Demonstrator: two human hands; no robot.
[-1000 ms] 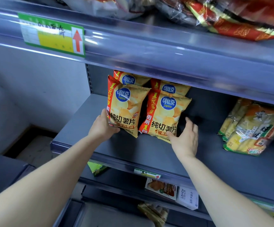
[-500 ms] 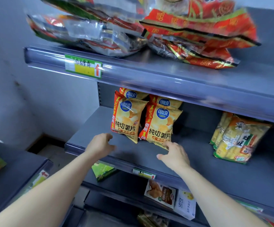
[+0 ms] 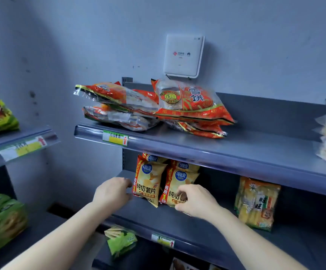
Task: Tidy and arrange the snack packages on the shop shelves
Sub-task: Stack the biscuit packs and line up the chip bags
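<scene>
Grey wall (image 3: 255, 45) backs the grey shelves, with a white box (image 3: 183, 55) mounted above the top shelf (image 3: 236, 149), where red cracker packs (image 3: 187, 106) lie stacked. On the middle shelf (image 3: 207, 227) two rows of orange chip bags stand upright. Our left hand (image 3: 111, 191) sits just beside the left front bag (image 3: 148, 184), fingers curled; blur keeps us from telling whether it grips. Our right hand (image 3: 197, 201) covers the lower part of the right front bag (image 3: 179, 178), fingers bent, grip unclear. Well apart to the right stands a yellow cracker pack (image 3: 255, 203).
</scene>
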